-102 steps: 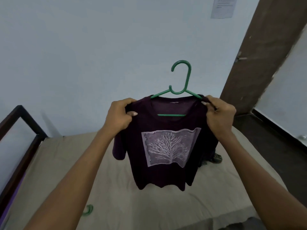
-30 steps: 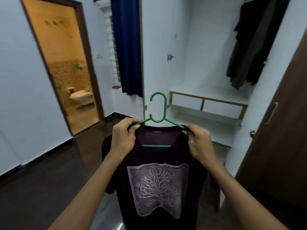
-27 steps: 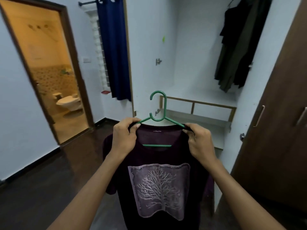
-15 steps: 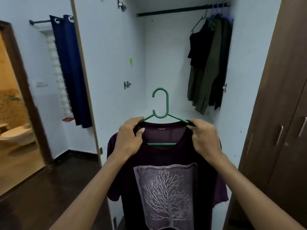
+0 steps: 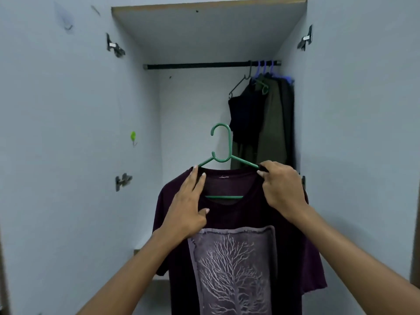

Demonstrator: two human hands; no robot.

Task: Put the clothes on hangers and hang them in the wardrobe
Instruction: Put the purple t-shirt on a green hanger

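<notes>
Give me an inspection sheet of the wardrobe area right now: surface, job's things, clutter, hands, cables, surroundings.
Surface: wardrobe rail, bare on its left, hangers bunched at its right end.
Job's things: purple T-shirt with tree print sits on green hanger, held below the rail, not yet hooked.
Clutter: nothing seen.
Hands: left hand lies flat on the shirt's left shoulder; right hand pinches the right shoulder at the hanger arm.
Cables: nothing seen.
Surroundings: dark hung clothes at right; green hook on the left panel; door hinges.
</notes>
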